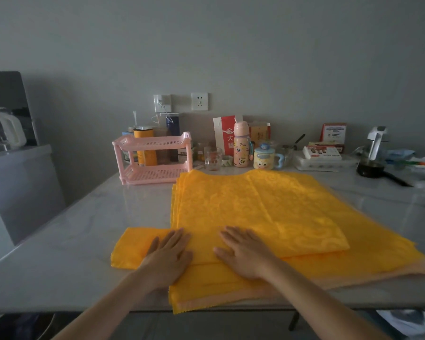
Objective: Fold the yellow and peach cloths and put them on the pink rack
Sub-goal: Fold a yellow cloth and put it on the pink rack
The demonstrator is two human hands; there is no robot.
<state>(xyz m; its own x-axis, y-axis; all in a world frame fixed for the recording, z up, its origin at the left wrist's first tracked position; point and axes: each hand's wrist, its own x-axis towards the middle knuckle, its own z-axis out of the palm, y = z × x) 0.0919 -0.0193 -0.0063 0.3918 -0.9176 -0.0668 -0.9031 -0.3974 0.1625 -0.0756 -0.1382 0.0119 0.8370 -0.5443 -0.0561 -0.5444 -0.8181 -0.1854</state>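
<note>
A stack of yellow cloths (250, 207) lies spread on the white table, its top layers partly folded. A folded yellow strip (133, 249) sticks out to the left near the front. Under the stack a peach cloth (368, 278) shows along the front and right edges. My left hand (168, 256) presses flat on the folded yellow strip, fingers straight. My right hand (245, 251) lies flat on the yellow cloth just to the right. The pink two-tier rack (152, 143) stands at the back left of the cloths, both shelves bare.
Bottles, cups and a glass (212, 158) crowd the back of the table (66, 229) along the wall. A small black pan (371, 169) and a box (322, 153) sit at the back right. A grey cabinet with a kettle (10, 128) stands to the left.
</note>
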